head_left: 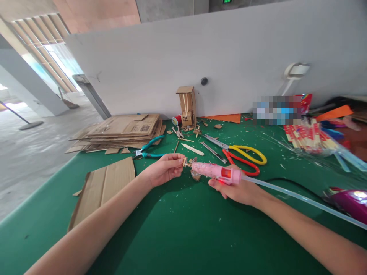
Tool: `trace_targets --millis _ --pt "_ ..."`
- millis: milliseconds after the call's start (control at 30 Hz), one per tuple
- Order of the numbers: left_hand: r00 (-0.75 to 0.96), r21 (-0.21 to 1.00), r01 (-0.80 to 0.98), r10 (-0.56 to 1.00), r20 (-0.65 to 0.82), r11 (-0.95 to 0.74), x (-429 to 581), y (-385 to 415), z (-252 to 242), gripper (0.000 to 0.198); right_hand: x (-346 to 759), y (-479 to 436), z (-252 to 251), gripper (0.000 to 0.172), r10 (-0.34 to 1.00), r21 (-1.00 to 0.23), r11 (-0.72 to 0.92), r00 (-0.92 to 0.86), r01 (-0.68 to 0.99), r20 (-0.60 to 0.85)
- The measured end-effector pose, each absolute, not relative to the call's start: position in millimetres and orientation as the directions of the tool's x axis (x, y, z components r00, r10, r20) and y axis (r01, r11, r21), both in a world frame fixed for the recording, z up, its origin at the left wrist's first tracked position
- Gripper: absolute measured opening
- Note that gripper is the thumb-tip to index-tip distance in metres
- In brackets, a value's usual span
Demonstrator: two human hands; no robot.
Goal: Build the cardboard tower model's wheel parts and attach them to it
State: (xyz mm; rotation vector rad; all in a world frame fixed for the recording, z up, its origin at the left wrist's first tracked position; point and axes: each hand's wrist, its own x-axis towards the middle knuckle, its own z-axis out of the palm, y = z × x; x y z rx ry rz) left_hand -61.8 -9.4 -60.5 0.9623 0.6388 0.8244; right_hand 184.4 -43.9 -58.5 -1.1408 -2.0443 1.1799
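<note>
My right hand (239, 190) grips a pink glue gun (215, 171) with a long clear glue stick (301, 198) trailing out the back to the right. Its nozzle points left at a small wooden piece (185, 162) pinched in the fingers of my left hand (164, 168). Both hands hover just above the green table (183, 229), nearly touching at the nozzle tip. A scrap of cardboard lies under the nozzle.
A stack of cardboard sheets (123, 131) lies at the back left, a loose cardboard sheet (103, 187) nearer. Teal pliers (147, 151), yellow scissors (246, 151), red scissors (242, 164), a small cardboard model (187, 105), a red spool (177, 120), packed sticks (309, 137).
</note>
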Motion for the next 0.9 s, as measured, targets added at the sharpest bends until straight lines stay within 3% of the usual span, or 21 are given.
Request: trace_targets --millis 467,900 --pt "0.529 0.880 -0.318 0.836 -0.143 0.352 -60.7 -9.7 -58.8 0.017 184.0 -45.3 -57.9 0.041 0.882 -0.883 0.209 -0.471 0.421 -0.016" --pt "0.532 0.890 -0.320 0.839 -0.114 0.325 -61.2 -9.6 -60.8 0.016 186.7 -43.0 -63.4 0.036 0.856 -0.861 0.278 -0.516 0.426 0.021"
